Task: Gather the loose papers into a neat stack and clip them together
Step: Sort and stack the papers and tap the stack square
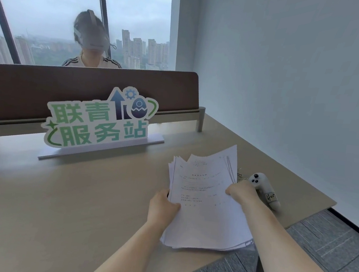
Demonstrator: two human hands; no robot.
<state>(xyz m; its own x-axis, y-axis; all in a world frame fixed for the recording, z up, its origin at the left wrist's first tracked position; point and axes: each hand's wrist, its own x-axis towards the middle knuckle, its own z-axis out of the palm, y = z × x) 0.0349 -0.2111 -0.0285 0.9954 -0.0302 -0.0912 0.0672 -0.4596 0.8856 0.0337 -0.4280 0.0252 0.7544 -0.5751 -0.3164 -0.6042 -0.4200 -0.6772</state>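
Papers (pixel 202 206) gathered but ragged, left hand (pixel 163 206) and right hand (pixel 242 190) grasping their edges; squaring and clipping remain

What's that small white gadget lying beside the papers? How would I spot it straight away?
Start at the beige desk and go to its right edge, past the stack of papers. Just beyond the right hand lies a white handheld controller with dark buttons on top and a labelled sticker on its handle. It is the only moulded plastic thing there; the small paper clips nearby are thin wire.
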